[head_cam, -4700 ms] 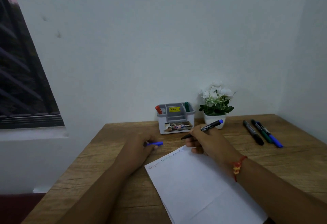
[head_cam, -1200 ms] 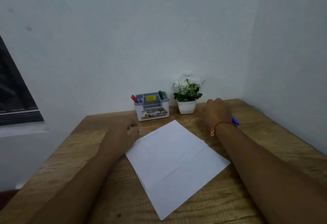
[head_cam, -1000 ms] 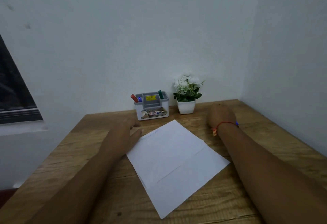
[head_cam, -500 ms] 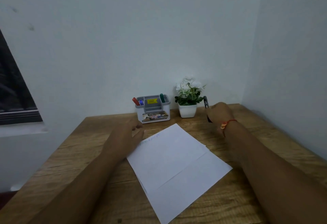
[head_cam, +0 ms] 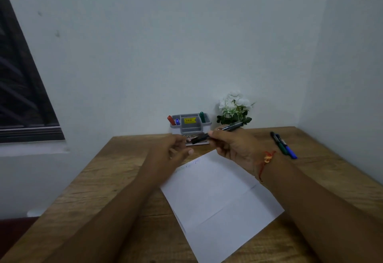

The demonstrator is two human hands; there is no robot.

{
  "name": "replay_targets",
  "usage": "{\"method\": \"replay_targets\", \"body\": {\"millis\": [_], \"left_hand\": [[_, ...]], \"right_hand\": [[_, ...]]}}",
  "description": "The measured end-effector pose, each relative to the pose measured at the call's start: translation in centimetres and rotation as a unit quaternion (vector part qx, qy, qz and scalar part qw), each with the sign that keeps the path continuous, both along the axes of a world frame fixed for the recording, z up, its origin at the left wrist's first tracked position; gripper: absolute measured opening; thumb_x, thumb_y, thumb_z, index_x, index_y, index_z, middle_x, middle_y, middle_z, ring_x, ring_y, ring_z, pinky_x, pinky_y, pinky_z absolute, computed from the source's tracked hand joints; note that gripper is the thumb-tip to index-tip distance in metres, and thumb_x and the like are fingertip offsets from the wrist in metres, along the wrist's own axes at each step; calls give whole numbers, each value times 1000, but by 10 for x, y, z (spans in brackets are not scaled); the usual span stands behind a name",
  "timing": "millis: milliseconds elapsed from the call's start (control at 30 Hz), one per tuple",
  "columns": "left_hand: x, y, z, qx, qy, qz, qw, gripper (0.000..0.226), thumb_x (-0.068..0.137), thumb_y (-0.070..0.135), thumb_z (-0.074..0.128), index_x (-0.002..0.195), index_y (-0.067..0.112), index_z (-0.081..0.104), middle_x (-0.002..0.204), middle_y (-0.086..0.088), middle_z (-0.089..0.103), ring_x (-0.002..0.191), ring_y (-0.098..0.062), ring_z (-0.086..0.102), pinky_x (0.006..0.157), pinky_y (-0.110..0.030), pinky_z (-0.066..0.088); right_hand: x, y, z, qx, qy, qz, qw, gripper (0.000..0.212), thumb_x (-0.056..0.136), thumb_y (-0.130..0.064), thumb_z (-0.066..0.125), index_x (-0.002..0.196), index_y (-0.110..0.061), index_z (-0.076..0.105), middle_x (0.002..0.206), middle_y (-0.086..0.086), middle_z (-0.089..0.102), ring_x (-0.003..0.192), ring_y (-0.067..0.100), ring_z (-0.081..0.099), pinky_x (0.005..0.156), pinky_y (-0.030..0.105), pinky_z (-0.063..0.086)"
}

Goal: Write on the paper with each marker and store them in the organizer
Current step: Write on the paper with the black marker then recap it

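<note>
My right hand [head_cam: 232, 145] holds a black marker [head_cam: 231, 127] level above the far edge of the white paper [head_cam: 217, 196], its capped end pointing left. My left hand [head_cam: 174, 150] hovers just left of that end, fingers loosely curled and holding nothing. Faint writing runs along the paper's top edge. Behind the hands stands the grey and white organizer [head_cam: 190, 124] with a red marker [head_cam: 171, 120], a blue marker [head_cam: 177, 121] and a green marker [head_cam: 202, 116] standing in it. Two more markers [head_cam: 284, 145], green and blue, lie on the table to the right.
A small white pot of white flowers [head_cam: 235, 109] stands right of the organizer against the wall. The wooden table [head_cam: 116, 179] fits into a corner, with walls behind and to the right. A dark window [head_cam: 18, 88] is at the left.
My right hand lifted a black marker from the pile on the right and brought it left to the middle. My left hand rose off the paper toward the marker's end.
</note>
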State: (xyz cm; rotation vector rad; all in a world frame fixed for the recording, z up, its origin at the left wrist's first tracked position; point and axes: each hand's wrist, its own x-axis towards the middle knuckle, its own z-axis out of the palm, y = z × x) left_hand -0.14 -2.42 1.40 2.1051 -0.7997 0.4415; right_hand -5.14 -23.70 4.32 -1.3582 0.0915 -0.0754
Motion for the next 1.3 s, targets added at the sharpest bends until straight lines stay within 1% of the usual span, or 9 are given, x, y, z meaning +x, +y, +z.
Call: {"method": "replay_targets", "body": {"millis": [100, 200, 300, 433, 600, 700, 967, 1200, 1300], "left_hand": [[-2, -1, 2, -14, -14, -11, 1000, 27, 84, 32, 72, 109, 35, 61, 88, 27, 61, 88, 12, 58, 72, -5, 44], [-3, 0, 4, -9, -27, -17, 999, 20, 86, 26, 71, 105, 31, 68, 86, 28, 61, 85, 13, 58, 71, -1, 41], [-3, 0, 4, -17, -16, -32, 999, 20, 84, 23, 73, 103, 25, 71, 86, 21, 65, 83, 9, 60, 70, -2, 42], [-3, -1, 2, -19, 11, -45, 999, 22, 82, 26, 74, 104, 29, 71, 90, 22, 67, 86, 9, 61, 71, -2, 43], [-3, -1, 3, -59, 60, -63, 994, 22, 82, 18, 75, 103, 27, 74, 87, 12, 72, 81, 1, 66, 71, -10, 50], [-3, -1, 3, -110, 118, -69, 985, 21, 80, 15, 76, 98, 27, 75, 89, 5, 75, 83, -7, 70, 76, -17, 55], [-3, -1, 5, -166, 191, -109, 961, 21, 79, -1, 73, 95, 13, 74, 94, -6, 75, 85, -9, 72, 74, -14, 54], [1, 2, 6, -185, 210, -133, 951, 22, 79, -5, 72, 94, 11, 74, 90, -2, 77, 86, -13, 73, 79, -19, 56], [4, 1, 3, -166, 195, -119, 959, 21, 81, 1, 72, 93, 19, 74, 90, 5, 76, 88, -8, 71, 81, -18, 55]], "right_hand": [[-2, 13, -3, -7, -2, 31, 1000, 3, 88, -14, 76, 90, -12, 74, 84, 7, 75, 77, 11, 71, 64, 21, 56], [-4, 20, -5, -1, -9, 46, 999, 6, 89, -13, 74, 85, -14, 71, 89, 11, 73, 79, 13, 69, 64, 21, 56], [-5, 23, -6, 11, -6, 52, 999, 7, 91, -21, 73, 88, -16, 71, 97, 14, 76, 83, 17, 72, 64, 22, 57], [-9, 26, -7, -18, -10, 68, 997, 14, 92, -32, 71, 93, -18, 70, 105, 11, 78, 93, 21, 76, 70, 25, 58], [-9, 28, -6, -3, -21, 72, 997, 19, 98, -22, 64, 107, -7, 71, 106, 17, 77, 93, 26, 77, 73, 28, 62], [-10, 30, -5, 16, -42, 78, 996, 20, 100, -16, 59, 100, -4, 76, 102, 19, 77, 90, 26, 77, 71, 26, 62], [-7, 32, -9, 42, -55, 72, 995, 22, 100, -9, 57, 92, -1, 76, 98, 23, 77, 87, 30, 77, 74, 32, 64], [-4, 31, -8, 52, -46, 66, 995, 24, 102, -10, 53, 103, 3, 73, 103, 28, 75, 88, 32, 77, 73, 32, 64], [-3, 30, -8, 39, -32, 81, 995, 29, 104, -24, 52, 115, -4, 71, 110, 25, 74, 97, 32, 76, 82, 35, 63]]}}
